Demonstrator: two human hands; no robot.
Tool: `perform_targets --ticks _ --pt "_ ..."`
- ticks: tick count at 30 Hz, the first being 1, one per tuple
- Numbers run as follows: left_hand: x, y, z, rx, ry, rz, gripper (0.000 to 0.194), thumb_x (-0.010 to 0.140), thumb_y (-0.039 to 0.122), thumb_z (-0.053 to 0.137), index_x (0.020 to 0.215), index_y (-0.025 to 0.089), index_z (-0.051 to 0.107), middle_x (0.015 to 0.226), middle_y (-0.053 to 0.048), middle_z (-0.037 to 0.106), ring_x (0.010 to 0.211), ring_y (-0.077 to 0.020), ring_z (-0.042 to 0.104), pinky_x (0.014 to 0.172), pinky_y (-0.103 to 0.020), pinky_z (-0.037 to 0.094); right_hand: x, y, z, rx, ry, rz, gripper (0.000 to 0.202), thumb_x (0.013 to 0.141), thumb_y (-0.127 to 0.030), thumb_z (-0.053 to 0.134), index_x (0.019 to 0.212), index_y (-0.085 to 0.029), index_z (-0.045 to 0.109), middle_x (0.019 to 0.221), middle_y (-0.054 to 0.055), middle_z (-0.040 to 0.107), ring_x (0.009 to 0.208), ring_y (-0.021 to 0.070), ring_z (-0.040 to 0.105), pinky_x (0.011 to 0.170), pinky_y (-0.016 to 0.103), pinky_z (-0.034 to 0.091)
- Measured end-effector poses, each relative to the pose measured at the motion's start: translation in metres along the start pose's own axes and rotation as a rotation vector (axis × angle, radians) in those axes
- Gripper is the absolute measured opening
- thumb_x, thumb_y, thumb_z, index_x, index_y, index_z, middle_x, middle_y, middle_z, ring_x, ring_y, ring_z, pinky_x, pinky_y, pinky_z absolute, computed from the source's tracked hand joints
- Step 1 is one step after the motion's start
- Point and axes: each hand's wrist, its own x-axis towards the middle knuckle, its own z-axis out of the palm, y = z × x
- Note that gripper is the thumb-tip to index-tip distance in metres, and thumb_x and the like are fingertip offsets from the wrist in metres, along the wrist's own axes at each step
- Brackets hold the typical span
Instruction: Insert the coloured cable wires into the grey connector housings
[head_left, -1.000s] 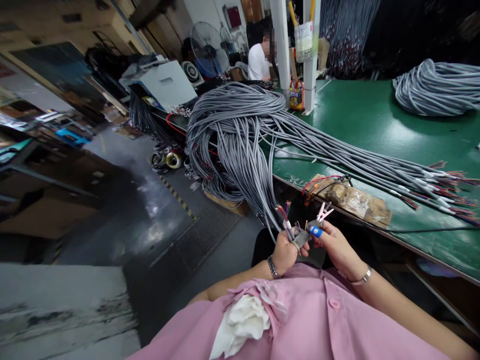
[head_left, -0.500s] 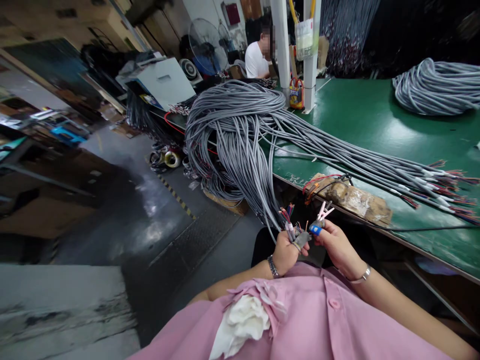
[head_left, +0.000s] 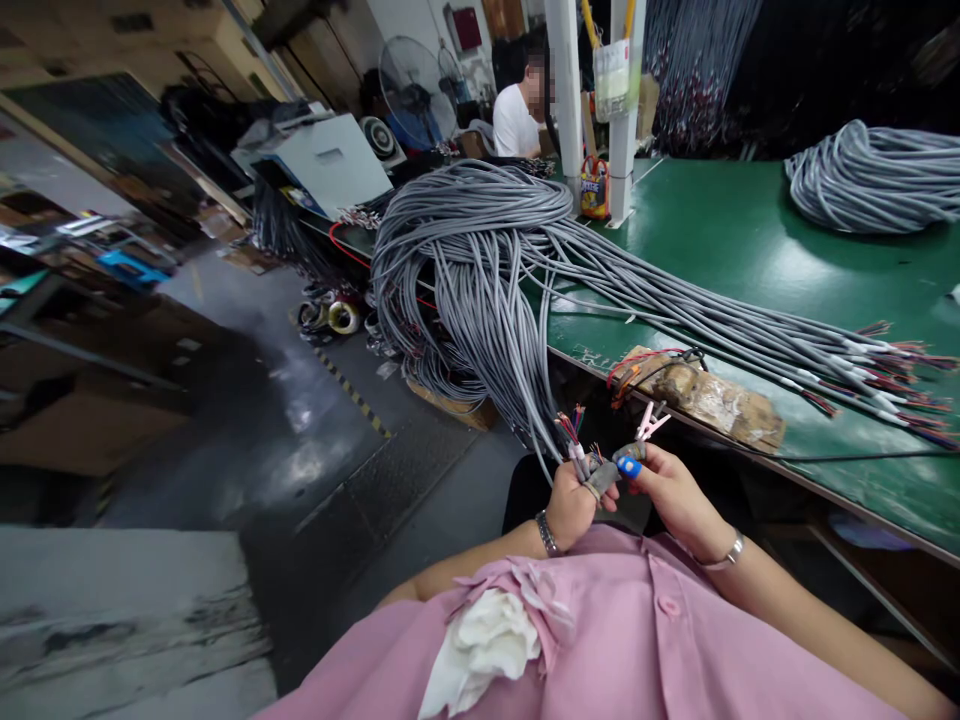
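Observation:
My left hand (head_left: 571,508) is closed around several grey cables (head_left: 541,440), whose stripped ends show coloured wires (head_left: 571,428) above the fist. Grey wrapping covers its thumb. Close beside it, my right hand (head_left: 675,492) pinches a small tool with pale pink V-shaped prongs (head_left: 651,424); its exact kind is unclear. Blue tape is on the right thumb, and grey wrapping covers a finger. The right thumb tip meets the left thumb near the loose wire ends, where small details are hidden. The cables run up from my left hand into a large grey bundle (head_left: 480,240).
A green table (head_left: 727,265) carries the bundle, with stripped cable ends (head_left: 892,380) at right. A grey cable coil (head_left: 874,180) lies at the back right. A tape-wrapped block (head_left: 712,398) sits at the front edge. Near a white post (head_left: 621,150), a person (head_left: 516,118) works behind.
My right thumb and the pink-pronged tool have shifted slightly left, closer to my left thumb. The wire ends between the hands have moved a little. My left hand keeps its hold on the cables.

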Motion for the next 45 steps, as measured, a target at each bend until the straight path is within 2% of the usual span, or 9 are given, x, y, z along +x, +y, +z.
perform_targets --ticks 8,16,22,28,33,36,39,42,45 --pt "-0.001 0.002 -0.003 0.035 -0.174 -0.031 0.041 0.076 0.049 0.065 0.06 0.011 0.06 0.051 -0.002 0.058 0.041 -0.0082 0.052 0.042 -0.019 0.038 0.0 -0.007 0.006 0.016 -0.049 0.009 0.026 0.075 -0.043 0.07 0.077 -0.018 0.062 0.058 0.001 0.062 0.052 0.014 0.053 0.054 0.028 0.039" --pt "-0.005 0.001 -0.005 -0.009 -0.044 0.0 0.043 0.08 0.051 0.06 0.063 0.011 0.059 0.054 -0.004 0.061 0.043 -0.0091 0.055 0.042 -0.018 0.038 0.007 0.007 0.0 -0.083 0.086 0.006 0.03 0.071 -0.045 0.073 0.076 -0.016 0.065 0.066 0.0 0.06 0.056 0.0113 0.046 0.054 0.026 0.036" --pt "-0.006 0.003 -0.006 -0.025 0.001 -0.003 0.04 0.081 0.049 0.06 0.066 0.011 0.059 0.053 -0.002 0.06 0.043 -0.0094 0.056 0.043 -0.018 0.038 0.004 0.01 0.005 0.021 0.081 0.016 0.025 0.075 -0.041 0.071 0.078 -0.017 0.064 0.064 -0.001 0.059 0.056 0.0108 0.044 0.055 0.026 0.034" --pt "-0.007 0.004 -0.006 -0.043 0.023 0.002 0.038 0.08 0.047 0.061 0.067 0.011 0.059 0.054 -0.002 0.061 0.042 -0.0089 0.055 0.042 -0.018 0.038 0.001 0.009 0.008 0.063 0.085 0.012 0.025 0.073 -0.041 0.073 0.076 -0.018 0.063 0.061 -0.001 0.057 0.055 0.0115 0.043 0.054 0.026 0.032" --pt "-0.001 0.002 -0.005 -0.118 0.04 -0.017 0.039 0.077 0.048 0.065 0.066 0.012 0.057 0.053 -0.001 0.06 0.039 -0.0086 0.053 0.039 -0.018 0.036 -0.001 0.012 0.002 0.257 0.088 0.006 0.025 0.077 -0.041 0.069 0.072 -0.018 0.06 0.059 -0.002 0.052 0.055 0.0112 0.043 0.056 0.026 0.035" --pt "0.002 0.004 -0.003 -0.19 0.017 -0.03 0.038 0.076 0.047 0.066 0.066 0.012 0.057 0.052 -0.001 0.059 0.037 -0.0082 0.052 0.037 -0.018 0.035 0.003 0.015 -0.011 0.419 0.104 0.007 0.028 0.083 -0.046 0.062 0.077 -0.019 0.063 0.067 0.0 0.055 0.057 0.0114 0.045 0.056 0.026 0.038" --pt "0.004 0.011 0.002 -0.224 -0.056 -0.045 0.037 0.075 0.046 0.067 0.067 0.011 0.058 0.052 -0.001 0.06 0.036 -0.0084 0.051 0.037 -0.018 0.036 0.011 0.012 -0.024 0.514 0.086 0.055 0.038 0.084 -0.055 0.055 0.084 -0.019 0.066 0.076 0.003 0.06 0.06 0.0123 0.049 0.057 0.026 0.042" --pt "0.007 0.019 0.008 -0.207 -0.137 -0.067 0.04 0.074 0.048 0.068 0.064 0.011 0.058 0.052 -0.002 0.059 0.036 -0.0086 0.051 0.036 -0.019 0.036 0.023 0.005 -0.03 0.529 0.029 0.092 0.044 0.082 -0.06 0.053 0.082 -0.019 0.067 0.076 0.004 0.062 0.061 0.0127 0.052 0.057 0.026 0.044" --pt "0.013 0.024 0.013 -0.203 -0.158 -0.096 0.041 0.072 0.05 0.068 0.063 0.011 0.057 0.051 -0.002 0.058 0.035 -0.0083 0.049 0.035 -0.019 0.035 0.031 -0.001 -0.03 0.478 0.011 0.029 0.043 0.081 -0.059 0.056 0.081 -0.018 0.067 0.072 0.004 0.061 0.061 0.0134 0.053 0.055 0.025 0.043"
